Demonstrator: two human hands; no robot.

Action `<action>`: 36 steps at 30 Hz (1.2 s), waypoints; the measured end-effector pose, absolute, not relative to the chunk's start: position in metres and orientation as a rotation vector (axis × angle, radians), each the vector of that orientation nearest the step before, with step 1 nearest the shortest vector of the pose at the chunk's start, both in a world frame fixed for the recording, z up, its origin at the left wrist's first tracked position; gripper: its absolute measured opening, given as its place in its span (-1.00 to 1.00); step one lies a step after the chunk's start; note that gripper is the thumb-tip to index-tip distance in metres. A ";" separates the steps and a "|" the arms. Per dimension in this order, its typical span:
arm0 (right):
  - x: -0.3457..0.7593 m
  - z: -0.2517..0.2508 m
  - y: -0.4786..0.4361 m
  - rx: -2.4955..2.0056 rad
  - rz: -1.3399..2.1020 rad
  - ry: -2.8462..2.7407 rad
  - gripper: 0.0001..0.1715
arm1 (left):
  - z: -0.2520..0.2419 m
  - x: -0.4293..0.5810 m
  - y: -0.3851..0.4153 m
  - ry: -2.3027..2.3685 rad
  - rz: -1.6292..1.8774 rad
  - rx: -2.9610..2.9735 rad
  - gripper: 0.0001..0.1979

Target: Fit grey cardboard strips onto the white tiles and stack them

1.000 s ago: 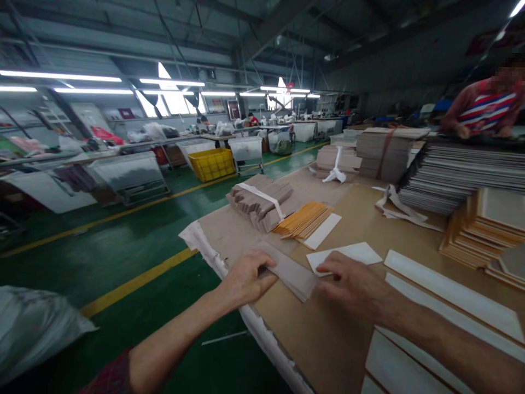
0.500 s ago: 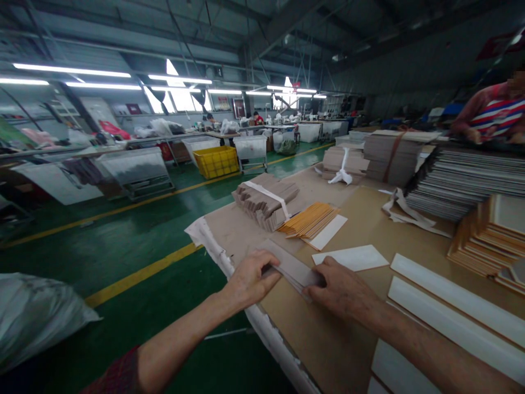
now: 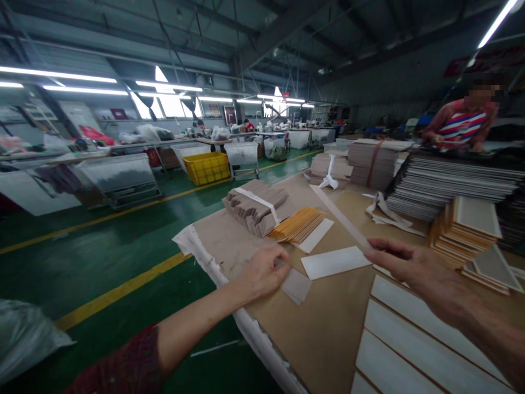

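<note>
Between thumb and fingers, my right hand (image 3: pixel 406 265) pinches one end of a thin grey cardboard strip (image 3: pixel 338 213). The strip is raised at a slant over the table, its far end pointing away from me. My left hand (image 3: pixel 264 268) is closed over a few more grey cardboard strips (image 3: pixel 297 285) near the table's left edge; their near end sticks out below the fingers. Just beyond the hands lie a loose white strip (image 3: pixel 334 262) and a fanned stack of orange-edged strips (image 3: pixel 297 223). Several white strips (image 3: pixel 414 312) lie side by side under my right forearm.
A tied bundle of grey strips (image 3: pixel 256 205) sits behind the orange-edged stack. Taller stacks of board (image 3: pixel 455 178) and orange-edged pieces (image 3: pixel 463 230) stand at the right. A co-worker (image 3: pixel 461 126) is behind them. Green floor (image 3: pixel 135 262) lies left of the table edge.
My right hand has moved right and lifted a single strip off the grey strips both hands held. My left hand stays with the others. The view has turned slightly right.
</note>
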State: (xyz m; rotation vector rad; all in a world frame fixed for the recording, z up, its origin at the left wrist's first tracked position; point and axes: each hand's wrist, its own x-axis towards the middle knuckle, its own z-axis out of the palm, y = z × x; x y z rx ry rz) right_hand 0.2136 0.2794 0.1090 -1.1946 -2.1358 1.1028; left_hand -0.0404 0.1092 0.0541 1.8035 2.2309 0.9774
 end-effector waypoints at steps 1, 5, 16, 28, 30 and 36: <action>0.221 0.110 0.281 -1.201 1.150 -2.089 -0.19 | 0.056 -0.035 0.122 2.181 0.905 1.884 -0.91; 0.240 0.110 0.274 -1.172 1.253 -2.029 -0.24 | 0.058 -0.012 0.172 2.085 0.602 2.102 -0.65; 0.281 0.088 0.283 -1.184 1.364 -1.893 -0.20 | 0.060 0.017 0.220 2.214 0.105 2.197 -0.53; 0.286 0.090 0.275 -0.927 1.752 -1.519 -0.46 | 0.070 0.028 0.230 2.291 0.041 2.071 -0.31; 0.287 0.092 0.275 -0.828 1.839 -1.448 -0.52 | 0.072 0.030 0.230 2.287 0.057 2.066 -0.29; 0.293 0.100 0.270 -0.882 1.862 -1.378 -0.59 | 0.083 0.032 0.219 2.282 0.137 2.064 -0.33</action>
